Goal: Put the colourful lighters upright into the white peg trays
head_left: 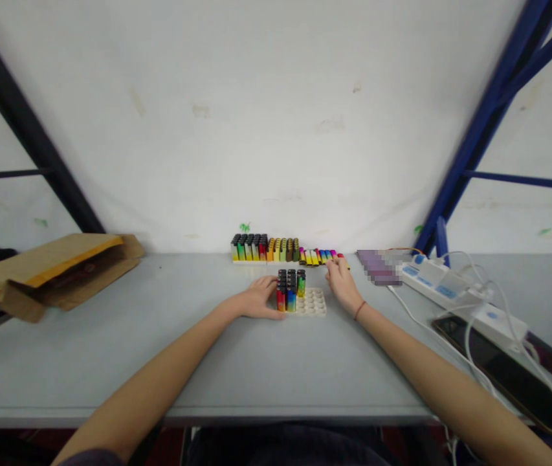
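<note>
My left hand (259, 299) grips the left side of a white tray (315, 304) with round holes, thumb at the front and fingers farther back. Upright lighters (287, 291) with black tops and coloured bodies fill the tray's left part; holes on its right show bare. My right hand (341, 281) is behind and right of the tray, fingers pinched at the row of colourful lighters lying flat (315, 256). A lighter seems to be between those fingertips, mostly hidden by them.
Against the wall stand black-topped lighters (249, 247) and yellow-topped lighters (283, 249) in racks. An opened cardboard box (62, 268) lies left. At right are a pixelated purple item (377, 266), a power strip (464, 301) with white cables, and a phone (503, 369).
</note>
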Demonstrator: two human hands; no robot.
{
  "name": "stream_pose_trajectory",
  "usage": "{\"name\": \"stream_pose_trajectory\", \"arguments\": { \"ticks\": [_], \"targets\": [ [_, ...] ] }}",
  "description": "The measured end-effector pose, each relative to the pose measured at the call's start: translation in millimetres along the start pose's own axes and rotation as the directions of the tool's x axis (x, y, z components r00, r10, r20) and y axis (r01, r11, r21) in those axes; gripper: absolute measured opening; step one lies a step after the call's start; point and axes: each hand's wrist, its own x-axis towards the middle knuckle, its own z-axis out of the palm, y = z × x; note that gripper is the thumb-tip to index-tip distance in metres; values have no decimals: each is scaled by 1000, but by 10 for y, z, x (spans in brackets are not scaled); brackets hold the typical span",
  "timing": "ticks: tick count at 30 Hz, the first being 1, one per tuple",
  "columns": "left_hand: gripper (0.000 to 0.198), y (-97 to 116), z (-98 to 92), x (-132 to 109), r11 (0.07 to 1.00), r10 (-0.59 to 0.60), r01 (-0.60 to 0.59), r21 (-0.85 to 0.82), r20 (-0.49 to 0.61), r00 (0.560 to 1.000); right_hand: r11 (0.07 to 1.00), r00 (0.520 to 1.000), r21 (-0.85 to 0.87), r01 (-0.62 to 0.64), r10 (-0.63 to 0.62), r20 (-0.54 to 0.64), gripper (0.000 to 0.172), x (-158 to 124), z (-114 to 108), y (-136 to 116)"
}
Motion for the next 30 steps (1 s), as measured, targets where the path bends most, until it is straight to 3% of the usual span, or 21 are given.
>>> {"name": "stream_pose_trajectory", "arguments": {
  "ticks": [4, 8, 13, 16, 24, 30],
  "targets": [
    [96, -14, 12, 8, 1000, 8, -8, -16, -7, 1000, 977, 984, -162, 137, -114, 140, 21, -74, -59, -276],
    [95, -19, 23, 14, 1000, 17, -17, -23, -24, 1000, 941, 941, -179, 287, -242, 236, 24, -104, -98, -445],
    [92, -9, 18, 9, 999, 20, -21, -26, -30, 999, 966, 916, -77, 247, -207, 344, 29, -169, -62, -442],
    [92, -3, 12, 7, 1000, 11, -12, -18, -21, 1000, 961, 891, -119, 251, -181, 417, 27, -228, -25, -443],
    [93, -12, 18, 5, 1000, 16, -16, -14, -19, 1000, 805, 853, -381, 454, -269, 447, 20, -290, -5, -508],
    [95, -36, 38, 14, 1000, 15, -16, -23, -23, 1000, 768, 767, -307, 561, -344, 542, 27, -238, -25, -482]
  ]
}}
